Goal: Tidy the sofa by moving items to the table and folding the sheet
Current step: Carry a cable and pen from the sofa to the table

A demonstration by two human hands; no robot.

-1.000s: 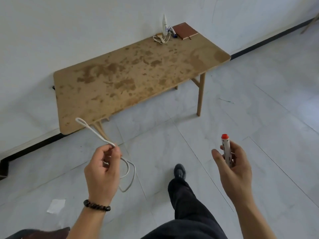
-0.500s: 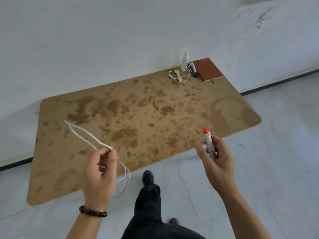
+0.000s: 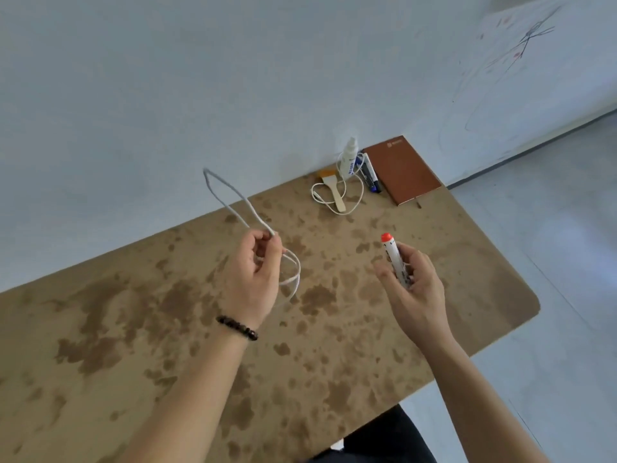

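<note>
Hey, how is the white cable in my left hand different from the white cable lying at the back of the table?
The held cable is pinched in the left hand, up off the table; the table cable lies flat on it. The held cable's long loop sticks up free; the table cable crosses the brush handle, beside the spray bottle. Both are thin, white and looped.

White cable (image 3: 233, 203), red-capped marker (image 3: 395, 260), brown-blotched tan table (image 3: 133, 329), brown notebook (image 3: 402, 168).
</note>
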